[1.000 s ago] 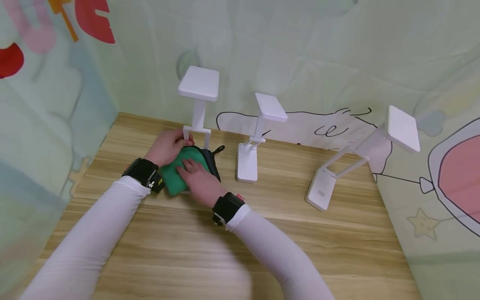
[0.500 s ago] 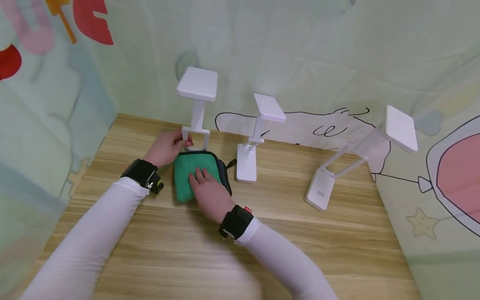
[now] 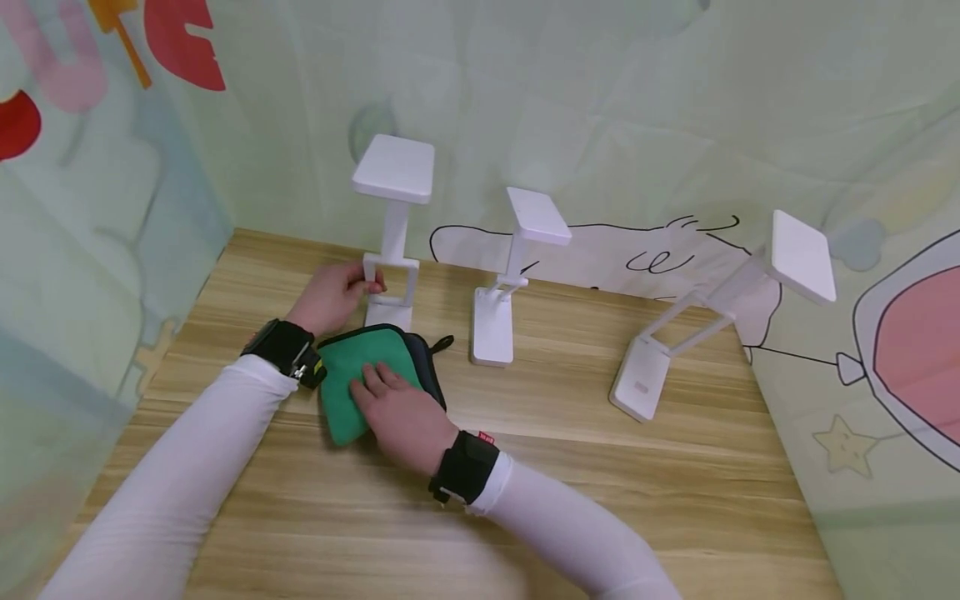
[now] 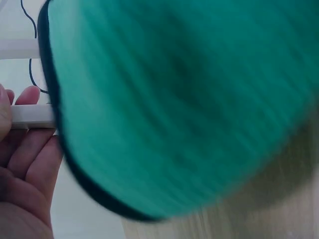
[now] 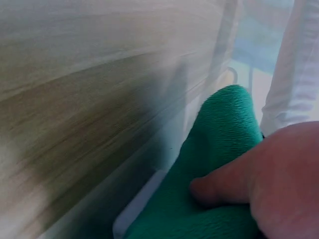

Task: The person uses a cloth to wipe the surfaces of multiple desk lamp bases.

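Observation:
At the left of the table, a white desk lamp (image 3: 396,169) stands with its panel raised. My left hand (image 3: 333,296) grips one upright of its folding arm; the left wrist view has thumb and fingers round the white bar (image 4: 32,116). A green cloth (image 3: 360,358) with black edging, a dark underside and a small loop lies over the front of the lamp's base (image 3: 388,315). My right hand (image 3: 408,425) holds the cloth from above, its thumb (image 5: 224,186) pressed into the fabric. Most of the base is hidden beneath.
A second white lamp (image 3: 493,325) is close to the right of the cloth. Farther right stands a third lamp (image 3: 641,379), leaning back to the right. Printed fabric walls (image 3: 637,125) enclose the wooden table (image 3: 562,500) at the back and sides.
The right hand and cloth have shifted right, then back left and towards the person, uncovering the rear of the lamp base. The left hand keeps its grip on the lamp's arm.

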Available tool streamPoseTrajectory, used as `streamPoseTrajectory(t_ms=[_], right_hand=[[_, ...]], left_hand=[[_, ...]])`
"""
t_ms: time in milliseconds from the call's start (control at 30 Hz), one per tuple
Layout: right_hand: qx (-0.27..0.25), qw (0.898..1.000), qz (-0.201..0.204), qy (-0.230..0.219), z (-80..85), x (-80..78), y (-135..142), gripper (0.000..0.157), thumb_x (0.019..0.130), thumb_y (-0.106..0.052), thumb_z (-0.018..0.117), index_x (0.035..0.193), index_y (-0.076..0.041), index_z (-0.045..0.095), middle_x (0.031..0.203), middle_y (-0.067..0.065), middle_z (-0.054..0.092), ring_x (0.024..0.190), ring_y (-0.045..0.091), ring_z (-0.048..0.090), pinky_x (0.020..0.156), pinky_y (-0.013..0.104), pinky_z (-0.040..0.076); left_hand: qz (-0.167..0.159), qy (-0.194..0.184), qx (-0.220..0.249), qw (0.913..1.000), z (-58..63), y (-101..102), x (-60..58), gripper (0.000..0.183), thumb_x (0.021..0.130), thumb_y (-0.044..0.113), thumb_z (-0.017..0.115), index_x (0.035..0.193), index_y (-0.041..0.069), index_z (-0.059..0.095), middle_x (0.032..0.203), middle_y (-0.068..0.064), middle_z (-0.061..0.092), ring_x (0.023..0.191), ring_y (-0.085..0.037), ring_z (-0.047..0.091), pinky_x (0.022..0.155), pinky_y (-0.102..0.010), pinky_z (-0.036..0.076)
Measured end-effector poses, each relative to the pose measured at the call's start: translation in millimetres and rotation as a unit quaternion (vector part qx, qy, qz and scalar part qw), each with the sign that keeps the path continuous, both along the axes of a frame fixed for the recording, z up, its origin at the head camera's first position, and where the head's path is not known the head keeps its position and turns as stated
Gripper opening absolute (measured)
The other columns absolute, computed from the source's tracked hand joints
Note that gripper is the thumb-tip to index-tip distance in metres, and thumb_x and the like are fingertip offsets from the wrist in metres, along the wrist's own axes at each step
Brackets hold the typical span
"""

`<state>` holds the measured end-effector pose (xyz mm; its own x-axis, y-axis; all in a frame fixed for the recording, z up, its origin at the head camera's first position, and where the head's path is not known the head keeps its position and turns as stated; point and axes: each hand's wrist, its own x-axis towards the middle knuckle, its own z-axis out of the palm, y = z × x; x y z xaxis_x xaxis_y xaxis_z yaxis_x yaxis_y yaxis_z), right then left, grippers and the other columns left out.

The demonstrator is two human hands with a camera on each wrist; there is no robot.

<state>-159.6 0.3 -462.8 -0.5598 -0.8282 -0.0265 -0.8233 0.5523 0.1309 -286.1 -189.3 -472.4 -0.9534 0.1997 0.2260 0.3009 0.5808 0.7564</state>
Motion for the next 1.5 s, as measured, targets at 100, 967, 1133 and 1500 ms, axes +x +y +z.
streamPoseTrajectory(t_ms=[100, 967, 1133, 1500], right_hand=[[-0.021, 1.0, 0.002, -0.015, -6.4, -6.2, -3, 0.049, 0.095, -0.014, 0.06, 0.143, -0.008, 0.05, 0.147, 0.016, 0.047, 0.136, 0.03, 0.038, 0.11, 0.033, 0.036], [-0.016, 0.991, -0.11, -0.075, -8.3, -56.3, -8, 0.059, 0.098, -0.013, 0.06, 0.152, -0.009, 0.036, 0.153, 0.022, 0.035, 0.14, 0.033, 0.028, 0.113, 0.038, 0.032], [-0.003, 0.993, -0.107, -0.045, -4.0, -50.3, -4, 0.054, 0.1, -0.013, 0.057, 0.151, -0.009, 0.039, 0.151, 0.023, 0.038, 0.139, 0.034, 0.032, 0.111, 0.037, 0.036], [0.07, 0.995, -0.072, 0.014, -0.8, -23.5, 6, 0.049, 0.104, -0.02, 0.051, 0.149, -0.006, 0.04, 0.148, 0.026, 0.042, 0.135, 0.037, 0.036, 0.111, 0.037, 0.036]], left_hand=[[-0.002, -0.001, 0.002, 1.0, 0.5, -1, 0.8, 0.009, 0.099, 0.008, 0.059, 0.098, 0.008, 0.068, 0.098, -0.008, 0.072, 0.097, -0.022, 0.063, 0.088, -0.045, 0.05], [0.001, -0.002, 0.008, 1.0, -0.5, 2, 0.7, 0.008, 0.099, 0.011, 0.061, 0.097, 0.008, 0.069, 0.096, -0.009, 0.07, 0.096, -0.023, 0.061, 0.09, -0.047, 0.048], [0.002, 0.006, 0.005, 1.0, 0.5, 1, 0.6, 0.009, 0.099, 0.013, 0.062, 0.097, 0.008, 0.068, 0.096, -0.01, 0.07, 0.095, -0.023, 0.061, 0.088, -0.047, 0.048], [0.0, 0.01, 0.02, 0.9997, -1.2, 1, 1.1, 0.008, 0.099, 0.011, 0.061, 0.098, 0.007, 0.067, 0.097, -0.01, 0.071, 0.096, -0.023, 0.062, 0.087, -0.046, 0.049]])
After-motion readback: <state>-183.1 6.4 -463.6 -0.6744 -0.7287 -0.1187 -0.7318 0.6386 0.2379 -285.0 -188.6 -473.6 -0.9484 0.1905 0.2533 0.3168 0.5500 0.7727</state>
